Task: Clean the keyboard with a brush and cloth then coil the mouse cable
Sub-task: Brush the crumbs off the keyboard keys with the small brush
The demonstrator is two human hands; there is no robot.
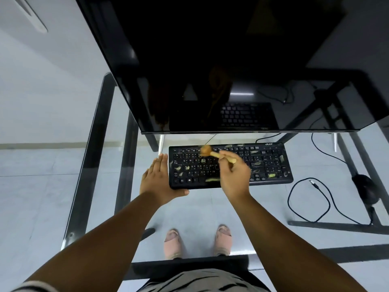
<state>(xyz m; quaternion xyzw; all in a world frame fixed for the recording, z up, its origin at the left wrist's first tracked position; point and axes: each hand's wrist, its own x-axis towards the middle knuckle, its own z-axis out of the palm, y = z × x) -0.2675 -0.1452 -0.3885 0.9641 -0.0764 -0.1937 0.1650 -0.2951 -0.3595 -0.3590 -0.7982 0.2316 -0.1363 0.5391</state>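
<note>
keyboard (271, 163), black, lies flat on the glass desk (200, 207) just in front of the dark monitor (210, 60), with pale bits of debris scattered over its keys. left hand (156, 181) is flat and open, grasping nothing: its palm presses against the keyboard's left end, fingers pointing away from the person, thumb lying along the near edge. right hand (234, 175) hovers over the middle of the keys, clenched around the wooden handle of a brush (212, 153). the brush points up and to the left, its tan bristles blurred over the top key rows; whether they touch the keys cannot be told. mouse (365, 187), black, sits at the right edge of the desk, well apart from the keyboard. its cable (307, 207) lies uncoiled in a loose loop between keyboard and mouse, the plug end free near the keyboard's right corner. through the glass, two feet in pink shoes (173, 241) show on the floor.
</note>
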